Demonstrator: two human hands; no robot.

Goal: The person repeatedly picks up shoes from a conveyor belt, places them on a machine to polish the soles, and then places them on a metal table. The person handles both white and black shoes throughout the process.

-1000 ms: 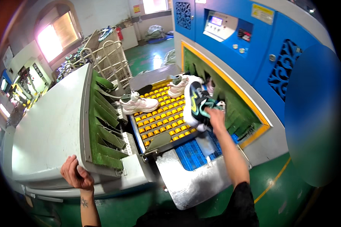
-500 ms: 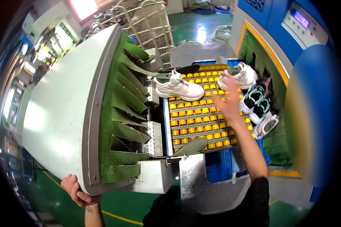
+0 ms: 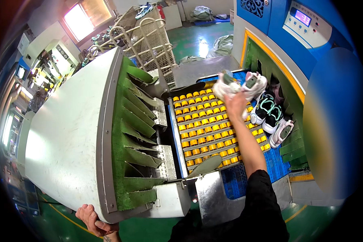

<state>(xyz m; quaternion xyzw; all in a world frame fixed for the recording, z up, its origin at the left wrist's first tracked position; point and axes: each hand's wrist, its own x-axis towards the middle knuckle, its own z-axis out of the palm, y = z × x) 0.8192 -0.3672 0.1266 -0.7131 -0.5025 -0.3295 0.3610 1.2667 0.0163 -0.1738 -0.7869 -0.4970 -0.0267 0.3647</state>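
Note:
My right hand [image 3: 235, 105] reaches over the roller bed and is closed on a white and pink sneaker [image 3: 225, 87], which is smeared by motion; its fingers are partly hidden. Right beside that shoe stands another white and pink sneaker [image 3: 255, 85]. Nearer to me sit a pair of black, white and mint sneakers [image 3: 269, 108] and a pale pink sneaker [image 3: 281, 134], by the green strip curtain on the right. At the lower left, my left hand [image 3: 93, 220] is wrapped round the bottom corner of a white machine hood [image 3: 64, 141].
Yellow rollers [image 3: 201, 131] fill the bed between the hood's green flaps [image 3: 135, 133] and the blue machine [image 3: 246, 24] with a control panel [image 3: 306, 24]. A blue conveyor belt [image 3: 279, 161] runs at the right. Wire carts [image 3: 155, 44] stand behind.
The sneaker by the hood's flaps has moved right and away from me, and my right hand has taken hold of it. My left hand stays on the hood's corner. The whole view has shifted.

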